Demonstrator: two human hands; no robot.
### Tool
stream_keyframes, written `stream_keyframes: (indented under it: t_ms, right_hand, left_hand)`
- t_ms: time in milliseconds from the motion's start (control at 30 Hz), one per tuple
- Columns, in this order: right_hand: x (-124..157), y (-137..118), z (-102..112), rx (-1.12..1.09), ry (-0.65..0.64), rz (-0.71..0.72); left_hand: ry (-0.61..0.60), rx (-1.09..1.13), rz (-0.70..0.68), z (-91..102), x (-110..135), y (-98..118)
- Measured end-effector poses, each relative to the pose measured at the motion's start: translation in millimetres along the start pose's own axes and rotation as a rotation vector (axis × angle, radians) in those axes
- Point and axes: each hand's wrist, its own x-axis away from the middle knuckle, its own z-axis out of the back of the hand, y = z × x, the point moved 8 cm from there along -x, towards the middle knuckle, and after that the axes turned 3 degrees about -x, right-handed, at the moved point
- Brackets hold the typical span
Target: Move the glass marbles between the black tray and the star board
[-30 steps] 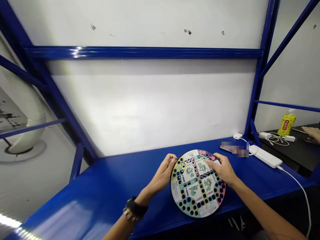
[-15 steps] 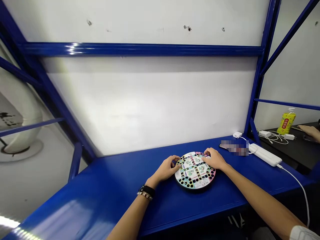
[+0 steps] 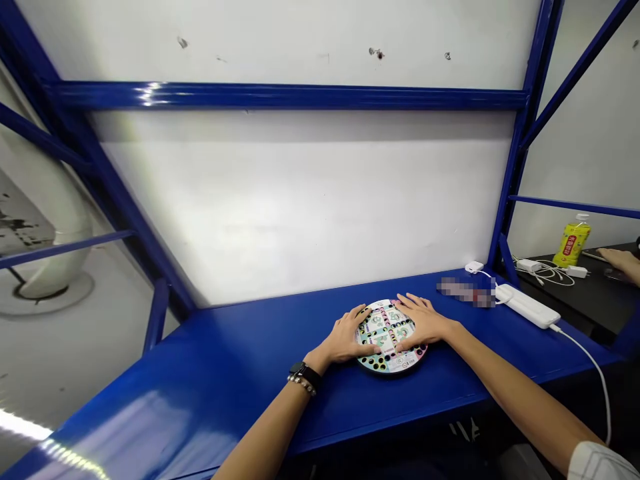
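Observation:
A round, printed board-game board (image 3: 384, 327) with many dark holes and a dark rim lies flat on the blue tabletop (image 3: 250, 360). My left hand (image 3: 346, 338) rests over its left side, fingers spread and thumb reaching across the lower middle. Over the right side lies my right hand (image 3: 423, 323), also spread, with its thumb pointing toward the left one. Both palms cover the board's edges, so part of the print and holes is hidden. A watch (image 3: 306, 375) and a beaded bracelet (image 3: 300, 383) are on my left wrist.
Right of the board are a blurred-out flat item (image 3: 465, 291), a white power strip (image 3: 527, 305) with its cable, and a small white adapter (image 3: 473, 267). On the black side table stand a yellow bottle (image 3: 573, 243) and chargers; another person's hand (image 3: 620, 261) is there. Blue frame posts enclose the tabletop.
Both hands have gone from curled fingertips at the board's edges to flatter, spread fingers lying across its top, thumbs closer together. The camera view has shifted slightly.

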Motion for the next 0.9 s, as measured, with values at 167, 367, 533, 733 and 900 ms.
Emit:
stream_keyframes:
  t_ms: [167,367,533,733,900]
  right_hand:
    - [3.4,-7.9,-4.2,-0.032,-0.031,0.051]
    - [2.6,-5.6,-1.5,-0.075,0.033,0.012]
    - [0.4,6.8,5.9,-0.159,0.18,-0.065]
    - [2.6,26.5,19.3,-0.124,0.312,-0.16]
    - [12.3,35.6,35.6,-0.047,0.4,-0.3]
  left_hand:
    - [-0.014,-0.001,-0.009,-1.9,-0.8,-0.7]
    - [0.011,0.021,0.007,-0.1,0.2,-0.6]
    - [0.101,0.031,0.03,9.9,3.3,-2.6]
    - [0.168,0.024,0.204,23.5,7.6,-17.1]
    - [0.112,0.034,0.304,26.5,11.1,-20.3]
